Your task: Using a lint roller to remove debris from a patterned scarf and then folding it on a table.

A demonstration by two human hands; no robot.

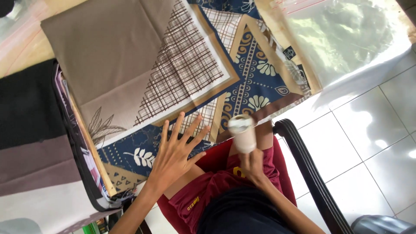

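Note:
My left hand (175,149) lies flat with fingers spread on a folded patterned cloth (182,73) in brown, beige and dark blue that covers a wooden table. A white roll-shaped object (243,133) stands upright in my right hand (252,167), just off the cloth's near edge and above my lap in dark red shorts (216,184). The cloth shows a plain brown part, a checked part and a blue part with white leaf and scroll motifs.
A stack of folded fabrics (34,143) in black, grey and white sits at the left. A clear plastic bag (346,39) lies at the table's right end. A dark chair armrest (307,169) curves beside my right arm over a white tiled floor (377,143).

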